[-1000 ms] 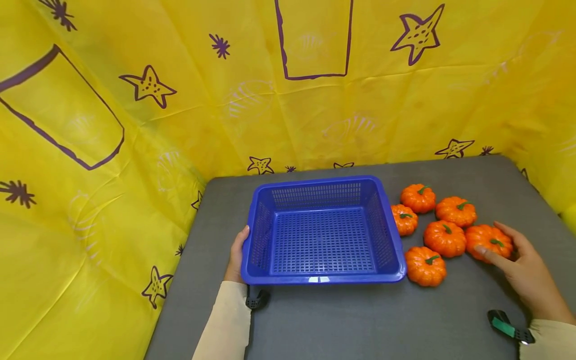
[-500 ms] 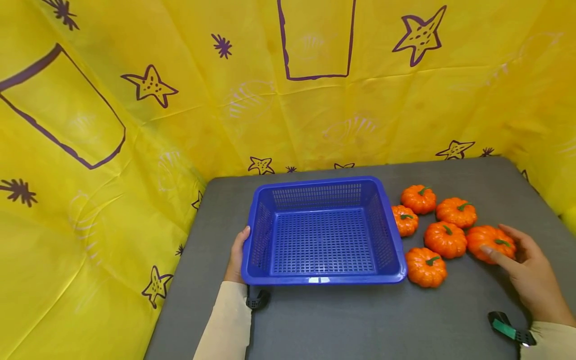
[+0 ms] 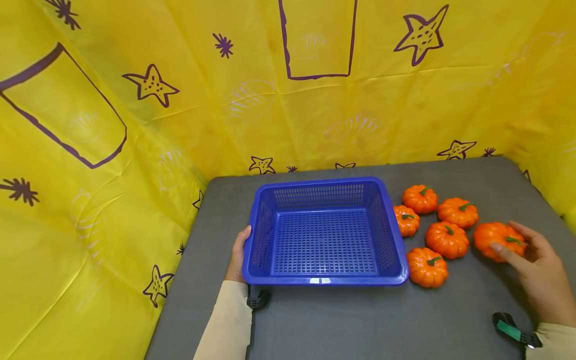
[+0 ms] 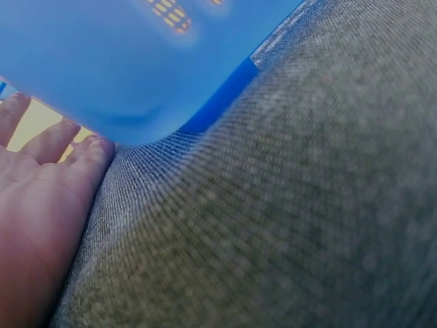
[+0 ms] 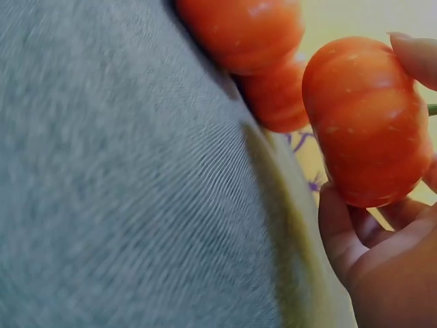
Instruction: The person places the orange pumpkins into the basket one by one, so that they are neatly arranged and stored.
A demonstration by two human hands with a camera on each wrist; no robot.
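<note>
A blue plastic basket (image 3: 325, 281) stands on the grey table with nothing inside it. My left hand (image 3: 235, 257) rests against its left side, and in the left wrist view the fingers (image 4: 48, 140) reach up to the basket's outer wall (image 4: 123, 61). On the right, my right hand (image 3: 542, 270) grips an orange pumpkin (image 3: 492, 240) with a green stem, thumb on the near side and fingers behind. In the right wrist view this pumpkin (image 5: 365, 123) is held above the cloth, apart from the other pumpkins.
Several more orange pumpkins (image 3: 447, 240) sit between the basket and my right hand, one (image 3: 406, 220) partly hidden by the basket's right rim. Yellow printed cloth (image 3: 315, 125) walls in the grey table (image 3: 337, 320) at the back and sides.
My right hand has drawn the gripped pumpkin to the right, opening a gap from its neighbours. The left hand and the basket stay put.
</note>
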